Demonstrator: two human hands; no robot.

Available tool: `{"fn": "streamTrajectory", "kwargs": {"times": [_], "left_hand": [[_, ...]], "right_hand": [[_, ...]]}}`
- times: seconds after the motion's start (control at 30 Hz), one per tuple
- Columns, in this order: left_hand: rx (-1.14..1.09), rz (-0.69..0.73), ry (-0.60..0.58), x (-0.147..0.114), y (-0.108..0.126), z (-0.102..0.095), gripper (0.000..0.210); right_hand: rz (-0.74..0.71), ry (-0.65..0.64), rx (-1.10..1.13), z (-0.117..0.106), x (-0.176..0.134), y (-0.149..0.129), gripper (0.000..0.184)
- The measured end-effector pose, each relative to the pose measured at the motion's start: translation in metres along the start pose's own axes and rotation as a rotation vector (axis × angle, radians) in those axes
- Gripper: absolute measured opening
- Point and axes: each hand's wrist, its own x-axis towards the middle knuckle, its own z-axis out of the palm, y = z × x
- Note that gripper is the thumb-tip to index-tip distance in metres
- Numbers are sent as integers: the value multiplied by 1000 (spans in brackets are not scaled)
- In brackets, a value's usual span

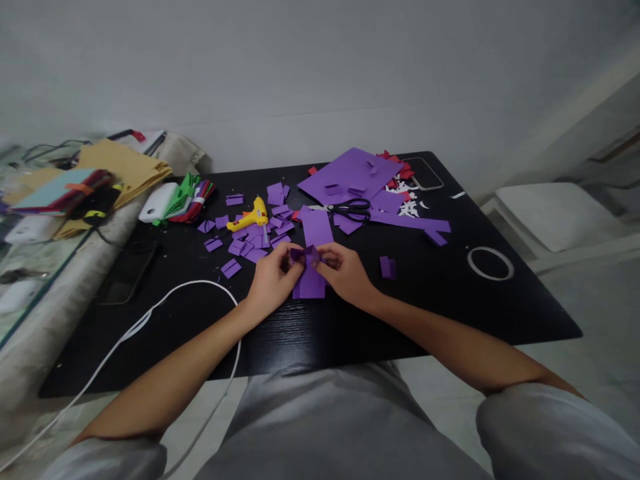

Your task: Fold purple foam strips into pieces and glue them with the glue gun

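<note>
Between my hands is a small folded piece of purple paper, pinched from both sides. My left hand grips its left part with thumb and fingers. On the other side, my right hand pinches the right part. Beneath the hands lies a purple paper strip that runs toward the back of the table. To the left, several small folded purple pieces are heaped around a yellow glue gun. Black-handled scissors rest just behind my right hand.
A large purple sheet lies at the back, beside red and white paper scraps. One folded purple piece and a white ring sit on the right of the black table. A white cable loops at left.
</note>
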Motion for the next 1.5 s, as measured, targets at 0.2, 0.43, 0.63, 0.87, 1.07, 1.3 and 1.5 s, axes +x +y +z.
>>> {"fn": "streamTrajectory", "kwargs": {"times": [0.2, 0.43, 0.63, 0.87, 1.07, 1.3, 1.5], "left_hand": [[19, -4, 9, 0, 0, -1, 20], [28, 2, 9, 0, 1, -1, 19], [14, 18, 4, -1, -1, -1, 18], [26, 29, 8, -3, -1, 2, 17], [15, 40, -2, -4, 0, 4, 16], [0, 47, -27, -3, -1, 2, 18], [-10, 29, -20, -2, 0, 2, 16]], "right_hand": [[-13, 3, -6, 0, 0, -2, 17], [-22, -3, -11, -1, 0, 1, 17], [-4, -22, 9, 1, -1, -1, 22], [-71, -3, -34, 3, -2, 3, 17], [-76, -11, -2, 0, 1, 5, 15], [-19, -27, 77, 0, 4, 8, 16], [-14, -42, 60, 0, 3, 7, 18]]}}
